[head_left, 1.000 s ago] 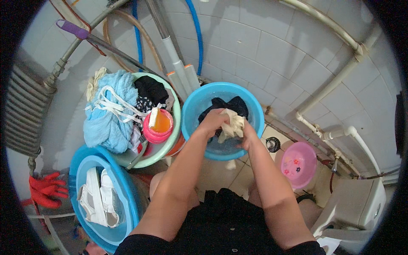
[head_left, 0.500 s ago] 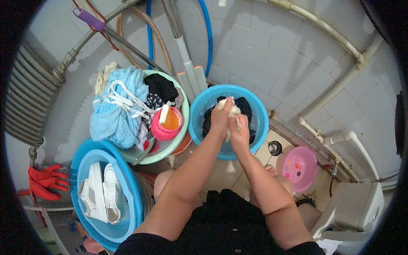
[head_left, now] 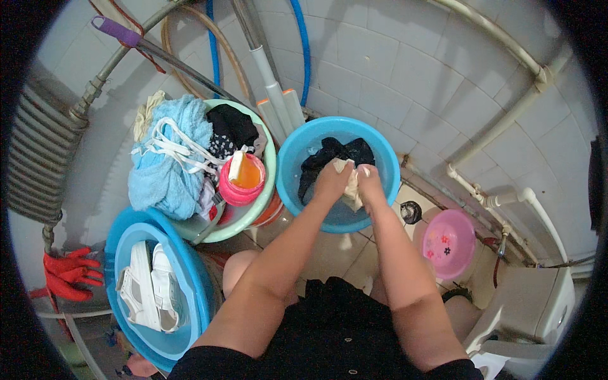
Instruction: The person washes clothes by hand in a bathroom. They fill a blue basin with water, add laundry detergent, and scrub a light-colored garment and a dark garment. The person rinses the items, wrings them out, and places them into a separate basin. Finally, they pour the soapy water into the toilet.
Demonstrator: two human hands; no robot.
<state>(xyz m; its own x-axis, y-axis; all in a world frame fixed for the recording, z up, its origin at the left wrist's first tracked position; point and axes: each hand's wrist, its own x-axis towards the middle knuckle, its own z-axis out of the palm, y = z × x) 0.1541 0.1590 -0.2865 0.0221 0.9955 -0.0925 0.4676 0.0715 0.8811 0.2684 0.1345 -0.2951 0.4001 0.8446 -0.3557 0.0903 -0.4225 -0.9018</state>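
1. Head view: I have the cream cloth point(head_left: 352, 190) bunched between my hands, over the near half of a round blue basin point(head_left: 289, 145).
2. My left hand point(head_left: 332, 182) is clamped on one side of it, and my right hand point(head_left: 371, 185) is clenched on the other; I cannot tell whether its lower end touches the water.
3. Just beyond my knuckles, a dark garment point(head_left: 342, 151) lies soaking in the basin.
4. Under the basin I see beige floor tiles point(head_left: 329, 258); behind it rises a pale tiled wall point(head_left: 392, 69) with a beige pipe point(head_left: 503, 130) along its right side.
5. Close on my left, a mint-green tub point(head_left: 271, 171) crowds the basin, heaped with a fluffy light-blue cloth point(head_left: 168, 183) and a pink container point(head_left: 239, 194).
6. Nearer me, white shoes point(head_left: 140, 285) sit in nested blue basins point(head_left: 113, 253).
7. Two flat tool heads point(head_left: 292, 109) stand behind the basin's far-left rim.
8. To my right is a small pink basin point(head_left: 455, 231).
9. My own forearms cross the near rim, hiding parts of it.
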